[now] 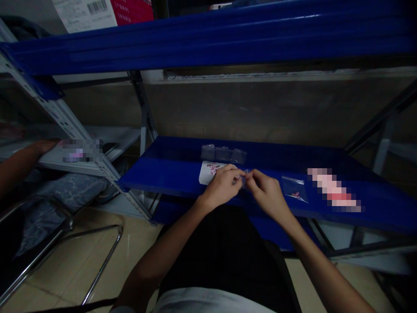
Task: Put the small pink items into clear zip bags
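My left hand (222, 184) and my right hand (265, 191) meet over the front edge of a blue metal shelf (169, 167). Both are pinched on a small clear plastic bag (245, 176) held between their fingertips. Just behind my left hand lies a white card (207, 170) with small pink and dark pieces on it. Beyond it, a row of small clear plastic bags (223, 154) rests on the shelf. Another small clear bag (294, 188) with pink bits inside lies to the right of my right hand.
A blue beam (208, 39) of the rack crosses overhead, with a carton (97, 13) above it. At the left, another person's arm and hand (26, 158) reach to a grey shelf (107, 143). A metal-framed chair (58, 243) stands on the tiled floor.
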`<state>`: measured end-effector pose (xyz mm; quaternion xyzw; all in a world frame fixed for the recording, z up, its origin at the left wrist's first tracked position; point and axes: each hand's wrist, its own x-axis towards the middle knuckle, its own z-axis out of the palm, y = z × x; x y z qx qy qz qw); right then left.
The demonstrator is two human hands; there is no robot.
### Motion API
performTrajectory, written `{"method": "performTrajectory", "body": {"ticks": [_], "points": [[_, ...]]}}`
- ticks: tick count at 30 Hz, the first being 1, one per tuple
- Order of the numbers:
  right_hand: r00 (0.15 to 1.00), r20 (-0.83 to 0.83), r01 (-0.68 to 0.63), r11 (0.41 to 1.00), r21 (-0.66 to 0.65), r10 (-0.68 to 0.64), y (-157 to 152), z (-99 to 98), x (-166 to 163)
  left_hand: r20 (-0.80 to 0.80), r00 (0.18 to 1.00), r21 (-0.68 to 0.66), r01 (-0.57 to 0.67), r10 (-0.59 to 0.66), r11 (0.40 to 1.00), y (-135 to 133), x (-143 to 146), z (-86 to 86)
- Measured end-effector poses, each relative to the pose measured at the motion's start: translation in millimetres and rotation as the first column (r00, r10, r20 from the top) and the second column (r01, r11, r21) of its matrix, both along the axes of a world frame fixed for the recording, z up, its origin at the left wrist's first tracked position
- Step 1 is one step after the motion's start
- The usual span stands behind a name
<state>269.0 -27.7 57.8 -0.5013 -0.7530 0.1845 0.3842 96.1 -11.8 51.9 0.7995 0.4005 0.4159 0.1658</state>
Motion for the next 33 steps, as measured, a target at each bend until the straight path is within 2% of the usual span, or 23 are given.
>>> {"method": "performTrajectory", "body": {"ticks": [3, 6, 8, 10, 12, 13, 15, 21, 25, 30, 33], "points": [[0.977, -0.201, -0.093, 0.989, -0.112, 0.069, 9.1, -6.7, 2.2, 0.142, 0.990, -0.124, 0.030, -0.012, 0.992, 4.8, 1.2, -4.2], [0.894, -0.439, 0.025, 0.987, -0.158, -0.093, 23.5, -17.8, 10.2, 0.342, 0.940, -0.346, 0.107, 0.019, 0.932, 10.4, -3.3, -7.2], [0.816, -0.547, 0.065, 0.970, -0.235, -0.188, 30.6, -24.1, 16.3, 0.437, 0.898, -0.435, 0.159, 0.054, 0.886, 13.9, -8.2, -7.6], [0.745, -0.640, -0.111, 0.912, -0.395, -0.187, 33.7, -27.8, 20.7, 0.485, 0.873, -0.452, 0.207, 0.044, 0.868, 16.6, -13.0, -6.8], [0.669, -0.724, -0.358, 0.783, -0.508, -0.164, 33.9, -30.1, 23.0, 0.500, 0.866, -0.434, 0.236, 0.014, 0.870, 18.2, -16.8, -5.5], [0.640, -0.751, -0.435, 0.730, -0.528, -0.163, 33.9, -31.4, 23.5, 0.494, 0.869, -0.426, 0.243, 0.000, 0.871, 18.6, -18.3, -4.9], [0.616, -0.770, -0.483, 0.693, -0.536, -0.166, 35.1, -34.9, 24.0, 0.469, 0.883, -0.423, 0.240, -0.016, 0.874, 19.2, -20.9, -4.0], [0.628, -0.763, -0.415, 0.763, -0.495, -0.153, 44.4, -48.5, 28.2, 0.418, 0.909, -0.462, 0.204, 0.009, 0.863, 26.3, -27.5, -10.9], [0.658, -0.744, -0.384, 0.799, -0.463, -0.114, 46.4, -49.9, 25.7, 0.422, 0.906, -0.469, 0.200, 0.020, 0.860, 32.2, -32.5, -16.1], [0.740, -0.670, -0.304, 0.860, -0.410, -0.059, 65.8, -37.0, 16.0, 0.451, 0.889, -0.507, 0.185, 0.076, 0.842, 37.4, -46.3, -12.6], [0.839, -0.542, -0.283, 0.889, -0.361, 0.047, 87.3, -20.6, 11.7, 0.398, 0.901, -0.466, 0.034, 0.175, 0.884, 43.6, -64.4, -10.6]]}}
